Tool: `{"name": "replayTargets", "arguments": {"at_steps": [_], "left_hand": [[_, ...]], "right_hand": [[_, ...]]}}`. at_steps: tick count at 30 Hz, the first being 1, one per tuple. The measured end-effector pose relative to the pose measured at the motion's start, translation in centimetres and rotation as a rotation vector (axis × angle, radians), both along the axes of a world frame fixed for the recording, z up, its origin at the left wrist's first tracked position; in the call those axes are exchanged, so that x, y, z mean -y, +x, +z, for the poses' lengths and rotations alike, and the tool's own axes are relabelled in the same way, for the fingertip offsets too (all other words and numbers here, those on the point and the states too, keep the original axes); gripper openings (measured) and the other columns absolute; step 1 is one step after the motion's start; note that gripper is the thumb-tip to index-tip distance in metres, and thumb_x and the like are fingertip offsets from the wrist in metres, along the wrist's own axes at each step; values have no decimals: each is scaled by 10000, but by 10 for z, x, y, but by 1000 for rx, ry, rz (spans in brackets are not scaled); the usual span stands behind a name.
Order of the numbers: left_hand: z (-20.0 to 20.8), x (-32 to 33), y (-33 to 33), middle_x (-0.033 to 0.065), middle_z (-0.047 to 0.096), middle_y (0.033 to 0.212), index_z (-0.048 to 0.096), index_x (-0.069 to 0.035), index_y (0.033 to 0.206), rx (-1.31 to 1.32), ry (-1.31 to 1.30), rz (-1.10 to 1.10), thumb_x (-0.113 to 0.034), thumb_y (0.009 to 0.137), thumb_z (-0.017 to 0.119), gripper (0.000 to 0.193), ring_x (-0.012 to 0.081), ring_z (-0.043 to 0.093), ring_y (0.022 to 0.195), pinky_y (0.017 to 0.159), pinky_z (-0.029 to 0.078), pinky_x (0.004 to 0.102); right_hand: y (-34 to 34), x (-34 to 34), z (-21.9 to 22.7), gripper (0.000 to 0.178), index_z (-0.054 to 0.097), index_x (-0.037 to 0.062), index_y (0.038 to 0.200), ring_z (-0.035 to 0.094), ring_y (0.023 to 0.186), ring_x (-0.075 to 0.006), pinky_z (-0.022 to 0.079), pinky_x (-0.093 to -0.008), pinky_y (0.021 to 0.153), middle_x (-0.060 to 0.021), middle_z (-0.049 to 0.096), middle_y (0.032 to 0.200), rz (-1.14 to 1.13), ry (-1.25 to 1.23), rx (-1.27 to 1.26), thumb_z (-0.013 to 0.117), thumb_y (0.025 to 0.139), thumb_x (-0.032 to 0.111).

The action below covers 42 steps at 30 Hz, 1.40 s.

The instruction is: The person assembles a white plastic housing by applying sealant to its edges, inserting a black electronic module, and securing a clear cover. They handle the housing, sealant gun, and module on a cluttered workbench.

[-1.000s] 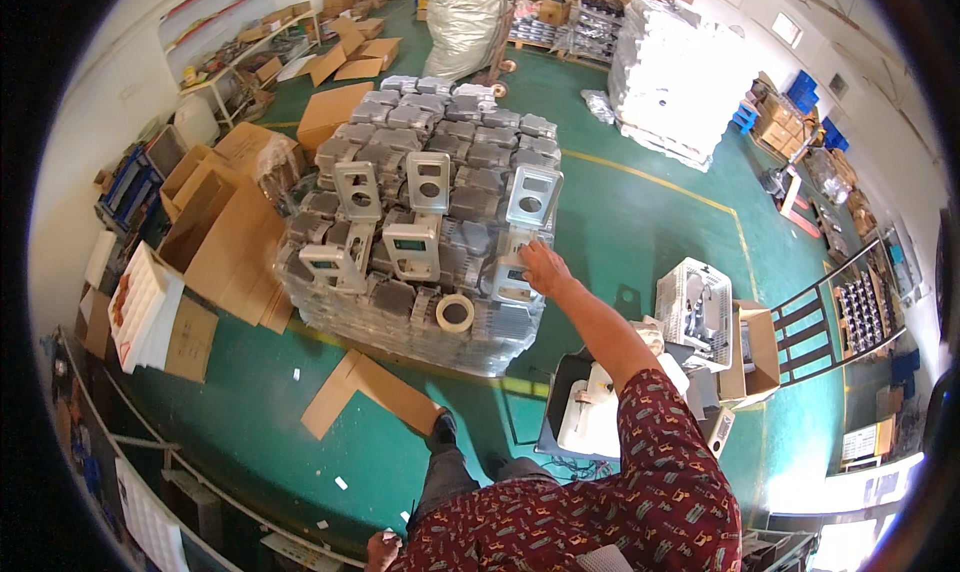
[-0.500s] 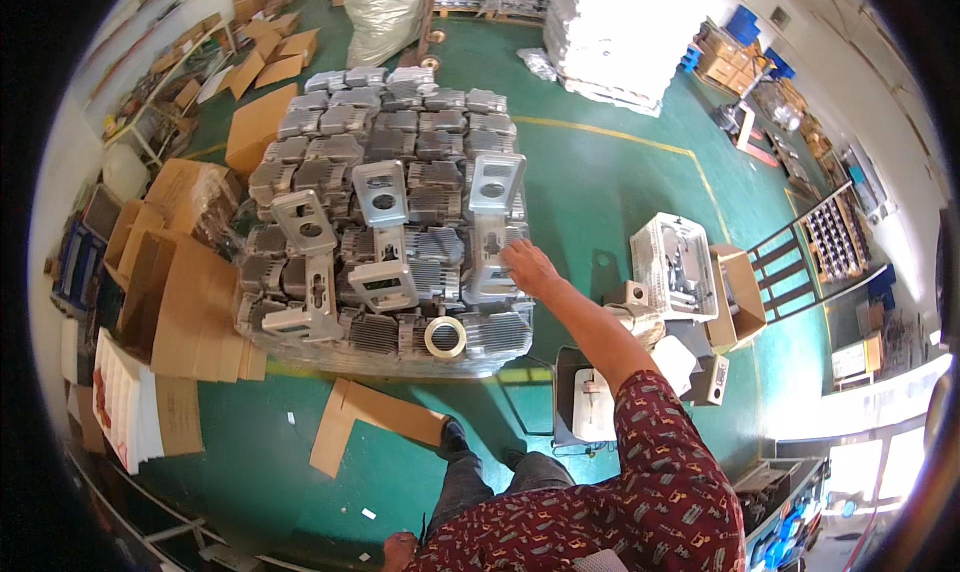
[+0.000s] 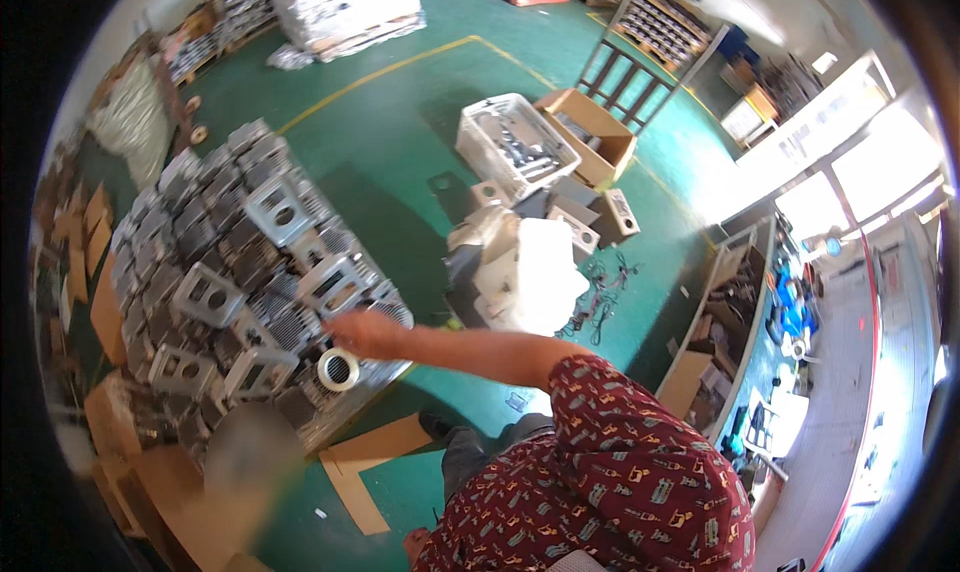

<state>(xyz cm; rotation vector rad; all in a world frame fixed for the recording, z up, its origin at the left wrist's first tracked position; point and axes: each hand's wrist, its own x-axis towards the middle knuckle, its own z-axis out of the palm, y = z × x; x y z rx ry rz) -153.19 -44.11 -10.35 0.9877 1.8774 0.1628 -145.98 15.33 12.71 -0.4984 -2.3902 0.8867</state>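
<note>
Right hand [image 3: 362, 332] is blurred and held over the near edge of the pile of ribbed metal boxes [image 3: 205, 237], just beside a pale metal frame [image 3: 322, 277]; whether its fingers are apart, together or clamped on anything cannot be told. It has been shifted from the frame's outer side toward the roll of tape [image 3: 345, 385], while the frame is left on the pile, so its placing can be judged unchanged. The left hand [image 3: 416, 545] is half hidden by the shirt [image 3: 620, 452], its grip not shown. With the view swung rightward, more of a cluttered bench [image 3: 757, 362] is shown. Across the green floor [image 3: 390, 122], cut cardboard [image 3: 358, 492], a white basket [image 3: 487, 167], an open carton [image 3: 618, 162] and tangled wires [image 3: 602, 297] are spread
</note>
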Motion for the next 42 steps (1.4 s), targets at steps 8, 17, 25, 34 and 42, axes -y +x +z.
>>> {"name": "replayTargets", "arguments": {"at_steps": [8, 17, 25, 34, 42], "left_hand": [[22, -102, 1, 83, 534, 611, 615, -68, 813, 211, -133, -10, -191, 915, 614, 159, 179, 468, 520, 570, 410, 395], [59, -272, 175, 132, 711, 840, 698, -9, 969, 65, -200, -127, -174, 859, 665, 200, 247, 681, 772, 687, 529, 402], [135, -455, 449, 169, 715, 892, 697, -13, 981, 29, 395, -492, -152, 853, 675, 190, 299, 709, 847, 768, 553, 396], [100, -544, 589, 174, 721, 942, 727, -41, 973, -64, 140, -669, -235, 819, 704, 249, 342, 703, 902, 815, 552, 424], [40, -637, 709, 212, 708, 952, 757, -70, 877, -121, -107, -740, -239, 789, 650, 218, 408, 678, 934, 846, 540, 492]], "right_hand": [[356, 168, -88, 376, 665, 35, 916, 646, 838, -430, 509, -533, 745, -224, 666, 881, -255, -604, 673, 591, 938, 402], [773, 364, -132, 314, 748, 32, 955, 743, 803, -236, 593, -389, 772, -129, 751, 827, -1395, -1042, 711, 694, 821, 311], [930, 350, -102, 233, 727, -18, 1003, 692, 681, -180, 579, -320, 615, -104, 723, 804, -1710, -1337, 48, 717, 840, 147], [1053, 261, -70, 259, 722, -11, 1029, 692, 667, -163, 574, -322, 595, -95, 723, 781, -1563, -1159, 280, 717, 855, 181], [1208, 142, -59, 282, 702, -29, 1108, 715, 717, -183, 594, -328, 616, -112, 738, 875, -1528, -1162, 210, 687, 888, 147]]}}
